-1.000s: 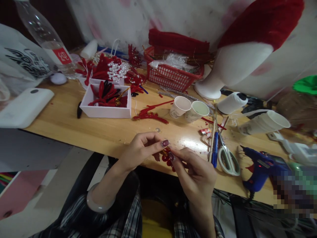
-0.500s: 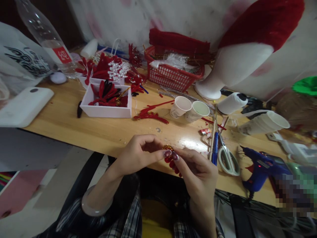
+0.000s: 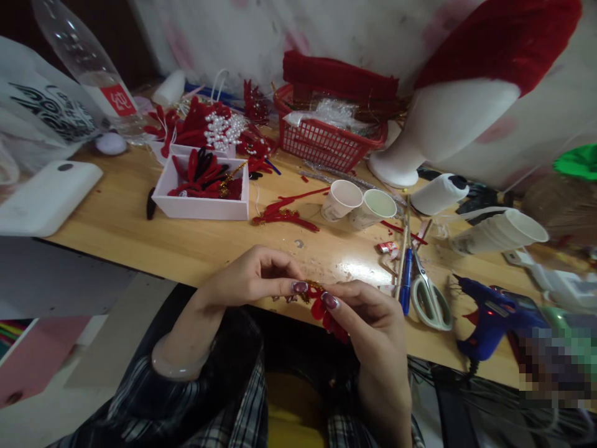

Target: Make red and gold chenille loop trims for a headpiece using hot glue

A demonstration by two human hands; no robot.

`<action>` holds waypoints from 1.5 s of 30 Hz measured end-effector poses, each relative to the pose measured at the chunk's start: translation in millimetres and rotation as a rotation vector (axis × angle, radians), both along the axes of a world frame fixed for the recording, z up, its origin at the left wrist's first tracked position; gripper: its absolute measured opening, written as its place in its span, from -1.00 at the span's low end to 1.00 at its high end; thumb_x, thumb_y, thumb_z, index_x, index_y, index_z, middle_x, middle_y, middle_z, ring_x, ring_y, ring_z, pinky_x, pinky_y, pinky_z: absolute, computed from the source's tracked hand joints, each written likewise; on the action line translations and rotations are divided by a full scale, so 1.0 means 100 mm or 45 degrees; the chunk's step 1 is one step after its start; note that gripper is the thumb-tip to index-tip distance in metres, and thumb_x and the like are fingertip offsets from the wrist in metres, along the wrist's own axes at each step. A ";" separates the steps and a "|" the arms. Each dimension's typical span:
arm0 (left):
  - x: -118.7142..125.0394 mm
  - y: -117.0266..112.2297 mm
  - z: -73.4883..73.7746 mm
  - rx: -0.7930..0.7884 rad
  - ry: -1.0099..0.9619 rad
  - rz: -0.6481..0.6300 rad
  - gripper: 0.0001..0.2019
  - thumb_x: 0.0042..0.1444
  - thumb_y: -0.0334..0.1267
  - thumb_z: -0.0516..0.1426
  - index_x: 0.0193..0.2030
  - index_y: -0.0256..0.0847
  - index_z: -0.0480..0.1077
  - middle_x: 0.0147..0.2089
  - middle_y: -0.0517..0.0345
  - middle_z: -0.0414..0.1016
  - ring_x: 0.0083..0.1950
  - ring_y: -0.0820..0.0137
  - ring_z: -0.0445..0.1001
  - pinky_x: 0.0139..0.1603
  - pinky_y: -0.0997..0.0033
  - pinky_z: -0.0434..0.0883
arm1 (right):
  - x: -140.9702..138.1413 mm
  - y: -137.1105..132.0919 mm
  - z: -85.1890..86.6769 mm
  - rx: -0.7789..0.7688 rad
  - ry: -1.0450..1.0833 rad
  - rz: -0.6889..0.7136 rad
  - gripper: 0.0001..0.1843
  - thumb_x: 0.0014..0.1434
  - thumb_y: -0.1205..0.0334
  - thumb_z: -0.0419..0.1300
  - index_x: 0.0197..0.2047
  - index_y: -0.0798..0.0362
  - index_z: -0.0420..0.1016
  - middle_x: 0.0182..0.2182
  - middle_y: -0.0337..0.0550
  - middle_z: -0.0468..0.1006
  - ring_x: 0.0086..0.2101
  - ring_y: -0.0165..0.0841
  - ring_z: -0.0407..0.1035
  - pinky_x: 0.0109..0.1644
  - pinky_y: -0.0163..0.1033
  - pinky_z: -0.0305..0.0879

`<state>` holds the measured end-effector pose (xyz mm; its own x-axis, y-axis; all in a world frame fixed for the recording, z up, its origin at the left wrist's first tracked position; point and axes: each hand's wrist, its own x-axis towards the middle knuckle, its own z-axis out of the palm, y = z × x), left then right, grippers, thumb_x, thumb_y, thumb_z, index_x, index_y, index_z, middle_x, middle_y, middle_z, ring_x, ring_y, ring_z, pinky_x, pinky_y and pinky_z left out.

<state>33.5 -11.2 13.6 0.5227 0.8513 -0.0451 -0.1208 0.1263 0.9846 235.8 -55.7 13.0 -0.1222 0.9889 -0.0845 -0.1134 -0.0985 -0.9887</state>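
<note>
Both my hands meet at the near edge of the wooden table (image 3: 153,239). My left hand (image 3: 249,283) pinches the gold-wired top of a small red petal ornament (image 3: 321,308) between thumb and forefinger. My right hand (image 3: 373,317) pinches the same ornament from the right, its red petals hanging under the fingers. A pale bangle (image 3: 175,367) circles my left wrist.
A white box (image 3: 200,208) of red pieces, a red basket (image 3: 326,143), two paper cups (image 3: 357,204), scissors (image 3: 426,298) and a blue glue gun (image 3: 489,317) lie on the table. A white mannequin head (image 3: 443,124) stands at the back.
Both hands have drifted slightly down and toward me with the ornament, turning it so more red petals show under my right fingers.
</note>
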 end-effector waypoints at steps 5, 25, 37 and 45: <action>0.05 -0.03 0.00 -0.071 -0.044 0.032 -0.84 0.07 -0.25 0.29 -0.44 -0.27 0.46 -0.51 0.26 0.43 -0.47 0.52 0.33 -0.42 0.53 0.29 | 0.01 0.04 0.00 -0.046 0.065 0.011 -0.98 0.10 0.23 0.43 -0.35 -0.08 0.70 -0.56 -0.32 0.63 -0.61 -0.63 0.38 -0.55 -0.62 0.24; 0.20 -0.19 0.00 -0.099 -0.113 0.260 -0.81 0.12 -0.25 0.16 -0.49 -0.23 0.33 -0.59 0.30 0.33 -0.54 0.55 0.27 -0.48 0.53 0.22 | 0.01 0.00 0.01 0.312 -0.303 0.020 -0.75 0.22 0.31 0.32 -0.07 -0.20 0.67 -0.26 -0.24 0.73 -0.41 -0.47 0.57 -0.38 -0.42 0.51; 0.14 -0.21 0.01 0.146 0.147 0.244 -0.86 0.14 -0.25 0.16 -0.40 -0.23 0.39 -0.47 0.29 0.31 -0.45 0.51 0.25 -0.45 0.51 0.21 | 0.02 0.02 -0.02 0.590 -0.473 -0.014 -0.67 0.23 0.44 0.25 -0.05 -0.16 0.65 -0.42 -0.30 0.62 -0.48 -0.49 0.47 -0.47 -0.40 0.40; 0.12 -0.20 0.00 0.136 0.066 0.181 -0.92 0.13 -0.31 0.18 -0.36 -0.25 0.45 -0.37 0.20 0.45 -0.33 0.45 0.39 -0.31 0.50 0.32 | -0.01 -0.01 0.01 0.390 -0.324 -0.096 -0.82 0.21 0.31 0.32 -0.16 -0.12 0.71 -0.46 -0.24 0.64 -0.53 -0.46 0.48 -0.53 -0.40 0.42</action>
